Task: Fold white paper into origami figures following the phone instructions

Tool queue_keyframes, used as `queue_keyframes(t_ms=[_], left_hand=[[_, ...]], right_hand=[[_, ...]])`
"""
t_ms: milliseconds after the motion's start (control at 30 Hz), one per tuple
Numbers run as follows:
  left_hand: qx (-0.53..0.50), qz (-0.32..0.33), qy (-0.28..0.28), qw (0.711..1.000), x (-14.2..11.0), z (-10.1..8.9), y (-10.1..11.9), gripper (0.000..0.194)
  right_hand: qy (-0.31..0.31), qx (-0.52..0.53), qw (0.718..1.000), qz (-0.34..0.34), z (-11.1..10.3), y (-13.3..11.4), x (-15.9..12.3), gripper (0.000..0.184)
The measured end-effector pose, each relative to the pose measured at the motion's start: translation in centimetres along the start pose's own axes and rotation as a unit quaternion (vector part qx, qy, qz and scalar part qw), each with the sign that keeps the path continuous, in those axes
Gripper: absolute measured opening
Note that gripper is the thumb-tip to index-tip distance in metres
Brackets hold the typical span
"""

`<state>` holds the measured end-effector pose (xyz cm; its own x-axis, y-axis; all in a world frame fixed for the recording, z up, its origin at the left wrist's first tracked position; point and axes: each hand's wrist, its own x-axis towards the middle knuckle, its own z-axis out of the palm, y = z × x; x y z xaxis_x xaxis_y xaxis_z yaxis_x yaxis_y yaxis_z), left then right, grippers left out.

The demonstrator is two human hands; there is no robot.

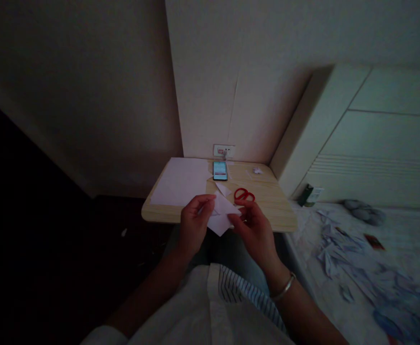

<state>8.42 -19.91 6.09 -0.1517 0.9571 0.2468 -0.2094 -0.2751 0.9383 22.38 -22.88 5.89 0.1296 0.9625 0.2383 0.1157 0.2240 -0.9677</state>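
Observation:
My left hand and my right hand both pinch a small folded piece of white paper, held just above the front edge of a small wooden table. The left fingers grip its left corner, the right fingers its right side. Red-handled scissors lie on the table just beyond my right hand. A small white paper scrap lies behind the held piece.
A large white sheet covers the table's left half. A phone with a lit screen lies at the back near a wall socket. Several crumpled paper pieces lie on the bed at right. The room is dim.

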Motion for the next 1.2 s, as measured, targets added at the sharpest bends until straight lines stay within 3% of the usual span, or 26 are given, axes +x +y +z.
queue_keyframes(t_ms=[67,200,400,533,633,767,900,1033,1200], left_hand=[[0.007,0.003,-0.014,1.0,-0.3,-0.1,0.2,0.018],[0.007,-0.058,-0.06,0.996,-0.5,-0.3,0.2,0.031],[0.03,-0.061,-0.047,0.997,-0.3,-0.5,0.4,0.03],[0.075,-0.05,-0.058,0.994,-0.2,-0.8,0.8,0.029],[0.105,-0.057,-0.081,0.989,-0.2,-1.0,1.1,0.03],[0.122,-0.059,-0.135,0.982,-0.1,-1.3,1.8,0.029],[0.124,-0.082,-0.181,0.972,-0.2,-1.5,2.3,0.031],[0.122,-0.091,-0.212,0.965,-0.4,-1.4,2.6,0.034],[0.118,-0.079,-0.222,0.965,-0.6,-1.2,2.8,0.033]], right_hand=[[0.015,0.039,0.999,0.011,0.1,-0.2,0.2,0.029],[0.016,0.049,0.999,0.002,-0.1,-0.4,0.1,0.024],[0.006,-0.036,0.994,-0.101,-0.8,-0.1,0.0,0.017],[-0.023,-0.105,0.969,-0.22,-1.6,-0.7,0.3,0.02],[-0.047,-0.159,0.948,-0.272,-2.3,-1.3,0.6,0.023],[-0.129,-0.229,0.916,-0.304,-3.4,-1.8,1.1,0.03],[-0.189,-0.276,0.894,-0.299,-4.5,-2.3,1.6,0.026],[-0.198,-0.258,0.907,-0.269,-4.8,-2.7,2.0,0.018],[-0.148,-0.146,0.958,-0.198,-3.8,-2.5,2.0,0.012]])
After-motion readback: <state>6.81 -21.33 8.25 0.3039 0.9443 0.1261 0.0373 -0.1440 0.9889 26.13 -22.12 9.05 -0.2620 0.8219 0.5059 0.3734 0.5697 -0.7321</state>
